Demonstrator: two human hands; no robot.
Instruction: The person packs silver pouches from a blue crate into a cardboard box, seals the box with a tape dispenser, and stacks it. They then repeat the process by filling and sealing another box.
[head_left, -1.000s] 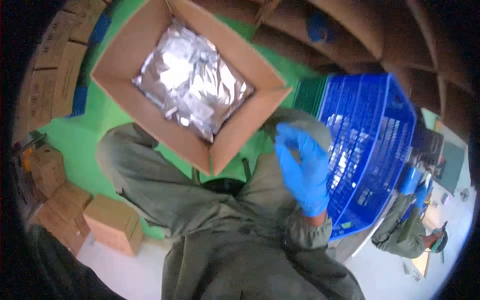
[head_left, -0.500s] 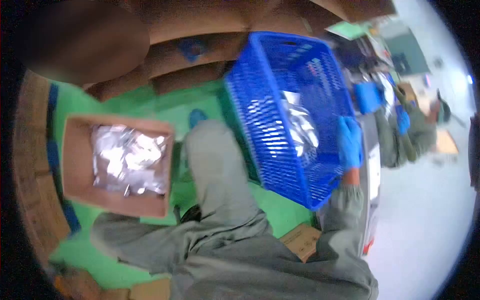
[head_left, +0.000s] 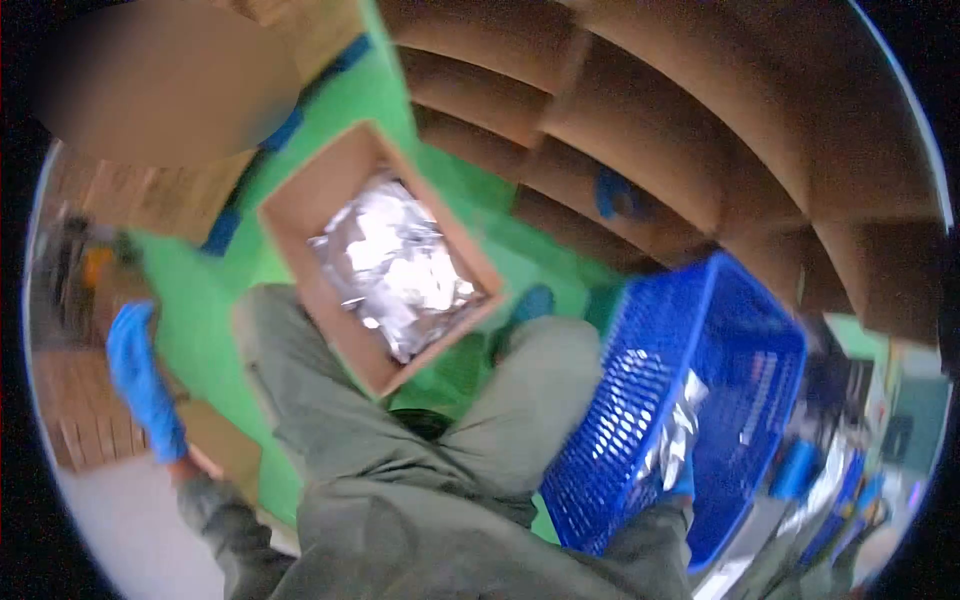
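Observation:
My left hand (head_left: 145,380), in a blue glove, is raised out at the left. Its fingers look stretched out, though blurred, and I see nothing in them. Inside the blue plastic basket (head_left: 640,375) at my right is my right hand (head_left: 685,478), also gloved in blue. It is beside the silver foil packets (head_left: 677,430), and its fingers are mostly hidden. Between my knees and the shelving stands an open cardboard box (head_left: 305,215), tilted in view. More shiny silver packets (head_left: 400,260) lie in it.
Brown cardboard shelving (head_left: 640,120) with compartments curves across the upper right. Stacked cartons (head_left: 130,195) stand at the left on the green floor (head_left: 190,290). A person's sleeve and blue gloves (head_left: 868,492) show at the lower right, near a blue roll (head_left: 795,468).
My view has turned, shifting the box and basket in the picture. My right hand has gone from the basket's rim down into it. My left hand has come into view.

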